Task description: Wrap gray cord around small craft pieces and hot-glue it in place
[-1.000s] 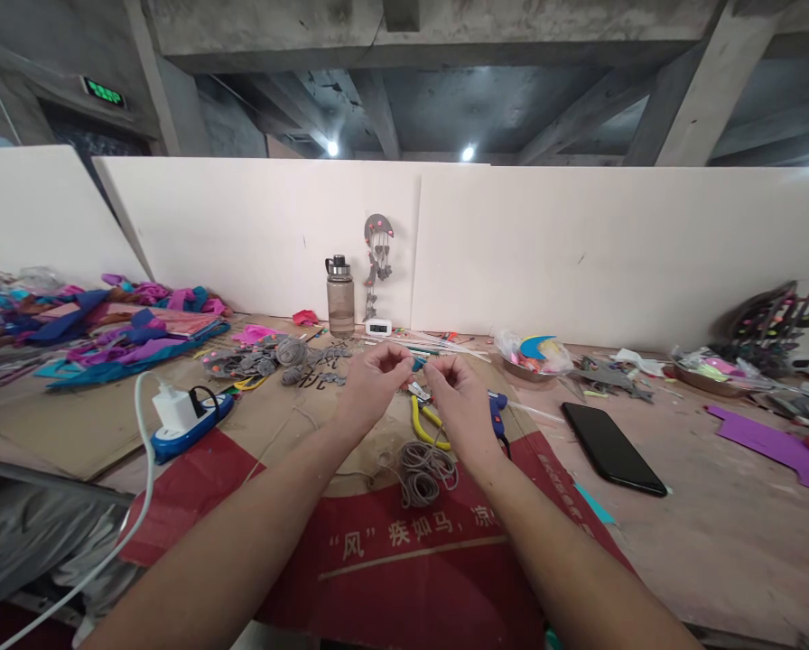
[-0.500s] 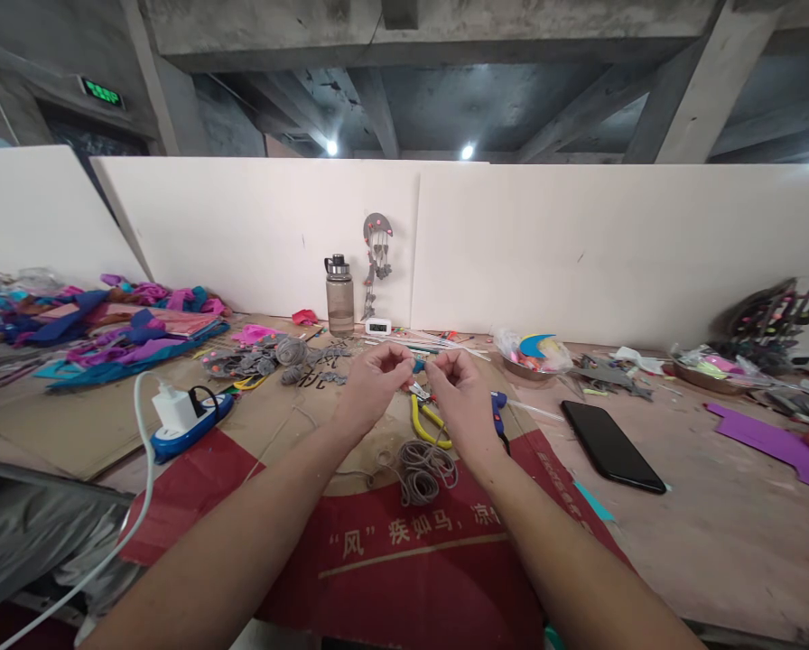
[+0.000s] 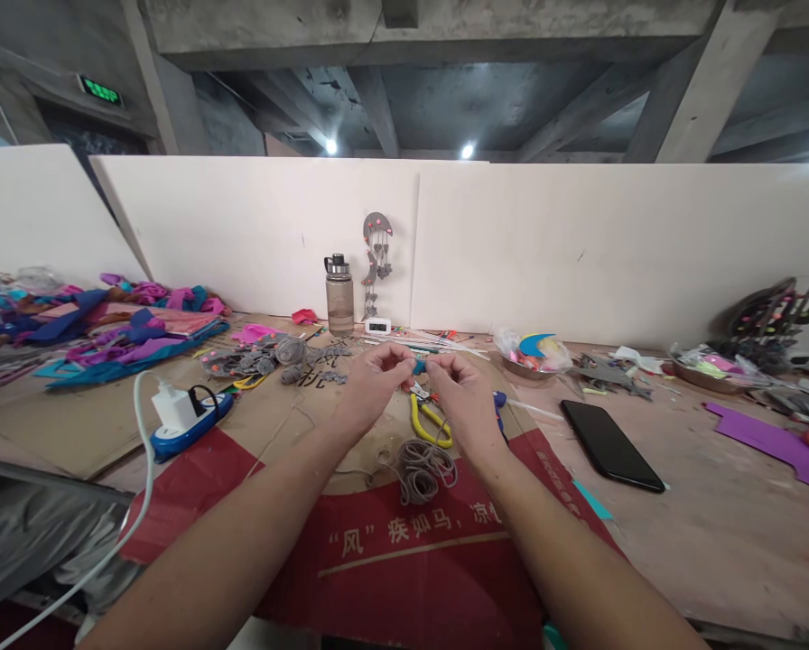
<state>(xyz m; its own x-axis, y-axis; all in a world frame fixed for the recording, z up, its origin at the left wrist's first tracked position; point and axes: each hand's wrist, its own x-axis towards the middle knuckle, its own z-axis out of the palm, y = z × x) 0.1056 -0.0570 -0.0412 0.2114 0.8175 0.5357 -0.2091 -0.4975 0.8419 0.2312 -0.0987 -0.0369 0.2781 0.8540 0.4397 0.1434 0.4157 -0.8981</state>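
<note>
My left hand [image 3: 376, 386] and my right hand [image 3: 464, 397] meet over the cardboard, fingertips pinched. Between them they hold a small blue piece [image 3: 419, 366], mostly covered by the fingers; its kind I cannot make out. Just below lies a cutting tool with yellow handles [image 3: 423, 426], probably pliers, partly behind my right hand. A loose coil of grey cord [image 3: 426, 474] rests nearer to me, one strand running left. Beside my right hand shows part of a blue tool [image 3: 498, 406], the rest hidden.
A black phone [image 3: 613, 446] lies to the right. On the left sit a blue power strip [image 3: 191, 431] with a white cable and grey yarn balls [image 3: 292, 350]. Behind stand a bottle [image 3: 340, 302], a small clock [image 3: 377, 327] and a bowl [image 3: 533, 368] of scraps.
My hands stay almost in place. The right fingers have shifted slightly, and a little more of the blue piece shows between the fingertips.
</note>
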